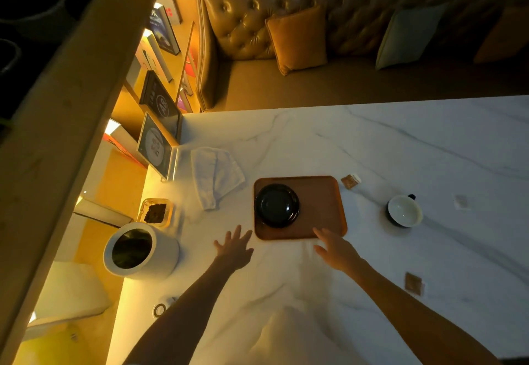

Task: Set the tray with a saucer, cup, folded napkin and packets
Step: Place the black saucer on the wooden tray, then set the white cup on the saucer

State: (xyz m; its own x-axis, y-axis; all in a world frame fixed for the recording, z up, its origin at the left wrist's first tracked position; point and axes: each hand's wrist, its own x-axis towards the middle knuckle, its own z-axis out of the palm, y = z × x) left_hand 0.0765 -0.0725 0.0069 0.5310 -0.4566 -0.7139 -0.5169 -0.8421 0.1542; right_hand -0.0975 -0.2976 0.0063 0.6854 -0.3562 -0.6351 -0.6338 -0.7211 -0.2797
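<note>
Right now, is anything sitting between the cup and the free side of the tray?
Nothing visible. The white-lined dark cup stands on bare marble right of the brown wooden tray, whose right half is free; the black saucer fills the left half.

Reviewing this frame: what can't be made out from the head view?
- Packets: too small, print unreadable.
- Napkin: fold unclear, washed by glare.
- White canister: contents lost in shadow.
- Left hand, right hand: blurred; contact with tray uncertain.
</note>
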